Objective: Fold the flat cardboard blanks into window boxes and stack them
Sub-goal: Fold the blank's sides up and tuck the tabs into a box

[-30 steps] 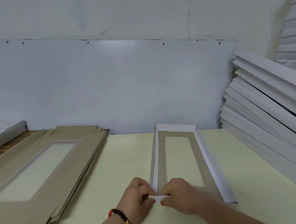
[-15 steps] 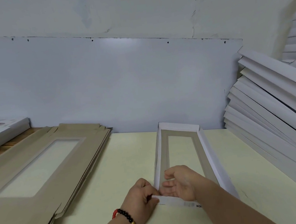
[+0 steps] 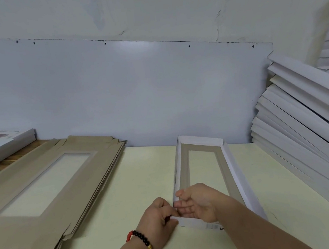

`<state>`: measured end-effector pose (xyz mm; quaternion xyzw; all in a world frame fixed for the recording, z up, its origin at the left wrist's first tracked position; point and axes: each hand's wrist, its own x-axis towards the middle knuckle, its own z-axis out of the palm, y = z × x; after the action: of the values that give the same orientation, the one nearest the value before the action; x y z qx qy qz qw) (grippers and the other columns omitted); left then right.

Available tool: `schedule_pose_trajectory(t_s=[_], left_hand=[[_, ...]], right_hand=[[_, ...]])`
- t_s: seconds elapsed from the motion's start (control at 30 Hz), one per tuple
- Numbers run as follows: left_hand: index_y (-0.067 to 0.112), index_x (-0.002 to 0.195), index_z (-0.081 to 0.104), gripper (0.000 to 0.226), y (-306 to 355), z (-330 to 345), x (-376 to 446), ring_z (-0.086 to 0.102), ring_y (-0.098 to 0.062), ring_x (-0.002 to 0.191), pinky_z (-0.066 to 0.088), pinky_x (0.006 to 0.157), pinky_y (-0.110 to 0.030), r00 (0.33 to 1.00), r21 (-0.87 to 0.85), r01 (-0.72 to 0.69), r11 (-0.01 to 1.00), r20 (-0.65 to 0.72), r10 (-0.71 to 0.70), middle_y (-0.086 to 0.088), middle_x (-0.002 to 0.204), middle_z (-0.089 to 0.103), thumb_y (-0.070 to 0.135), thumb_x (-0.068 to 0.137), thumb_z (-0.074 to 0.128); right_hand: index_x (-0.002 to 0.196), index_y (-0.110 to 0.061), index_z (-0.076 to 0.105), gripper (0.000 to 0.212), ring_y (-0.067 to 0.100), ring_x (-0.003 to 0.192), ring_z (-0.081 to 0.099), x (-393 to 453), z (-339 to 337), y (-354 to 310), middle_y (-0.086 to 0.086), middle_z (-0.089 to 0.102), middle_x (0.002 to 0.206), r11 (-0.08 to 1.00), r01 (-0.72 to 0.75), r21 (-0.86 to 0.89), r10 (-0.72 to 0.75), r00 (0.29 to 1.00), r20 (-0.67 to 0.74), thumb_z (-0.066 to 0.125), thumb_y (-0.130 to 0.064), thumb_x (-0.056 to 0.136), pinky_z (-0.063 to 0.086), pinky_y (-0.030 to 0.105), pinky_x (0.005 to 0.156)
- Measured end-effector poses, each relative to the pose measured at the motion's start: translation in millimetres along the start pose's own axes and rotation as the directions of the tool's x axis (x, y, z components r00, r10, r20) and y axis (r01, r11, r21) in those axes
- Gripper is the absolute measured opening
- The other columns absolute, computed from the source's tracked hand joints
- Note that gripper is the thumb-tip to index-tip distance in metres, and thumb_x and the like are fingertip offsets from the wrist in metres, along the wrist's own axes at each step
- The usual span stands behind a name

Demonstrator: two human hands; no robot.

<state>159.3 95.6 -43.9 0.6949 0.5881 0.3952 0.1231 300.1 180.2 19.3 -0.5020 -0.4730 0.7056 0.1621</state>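
Fingers (image 3: 170, 215) of the left hand (image 3: 159, 220) pinch the white cardboard window box (image 3: 233, 169) at its near-left corner. Right hand (image 3: 198, 204) lies open inside it, near the counter's (image 3: 144, 177) front edge.

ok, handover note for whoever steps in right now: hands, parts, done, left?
Left hand: pinches the near-left corner of the box being folded, from outside.
Right hand: fingers straight, inside the box, pressing toward the near-left corner.
Parts: flat blanks piled at left; finished boxes stacked leaning at right.
Done: far end and both long walls stand; near end flap is up.
Left: lock the near end, put this box on the stack, then fold the remaining blanks.
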Motion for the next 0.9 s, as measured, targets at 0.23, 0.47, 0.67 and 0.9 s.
schedule_pose_trajectory(t_s=[0.23,0.47,0.67,0.9], left_hand=[[0.023,0.076,0.070,0.017,0,1,-2,0.049,0.007,0.070,0.035,0.069,-0.004,1.000,-0.002,0.021,1.000,0.011,-0.021,0.009,0.089,0.050,0.008,0.081,0.066],[0.026,0.074,0.068,0.021,1,1,-1,0.047,0.008,0.070,0.036,0.070,-0.005,1.000,-0.003,0.015,1.000,-0.008,-0.015,0.011,0.087,0.048,0.006,0.081,0.066],[0.015,0.083,0.072,0.010,-2,4,-2,0.049,0.003,0.074,0.037,0.073,-0.006,1.000,0.021,0.009,1.000,-0.013,-0.008,0.008,0.091,0.050,0.009,0.083,0.064],[0.018,0.089,0.072,0.013,0,3,-2,0.049,0.000,0.073,0.035,0.070,-0.006,1.000,0.051,0.002,0.999,-0.006,-0.001,0.008,0.092,0.050,0.013,0.085,0.061]], right_hand=[[0.117,-0.009,0.056,0.036,0.018,0.078,0.062,-4,10,6,0.006,0.061,0.103,0.936,0.203,-0.286,-0.212,0.977,0.000,0.040,0.007,0.089,0.056,0.027,0.078],[0.123,-0.003,0.049,0.036,0.025,0.082,0.056,-14,10,5,0.013,0.060,0.092,0.848,0.296,-0.439,-0.306,0.951,0.050,0.039,0.009,0.091,0.052,0.025,0.071],[0.119,0.000,0.054,0.037,0.011,0.068,0.055,-11,5,10,-0.002,0.055,0.065,0.814,0.344,-0.468,-0.344,0.935,0.090,0.052,0.015,0.085,0.051,0.022,0.071],[0.125,-0.020,0.049,0.036,0.014,0.094,0.062,-7,6,13,-0.001,0.068,0.095,0.597,0.338,-0.728,-0.398,0.912,0.097,0.051,-0.011,0.090,0.050,0.028,0.086]])
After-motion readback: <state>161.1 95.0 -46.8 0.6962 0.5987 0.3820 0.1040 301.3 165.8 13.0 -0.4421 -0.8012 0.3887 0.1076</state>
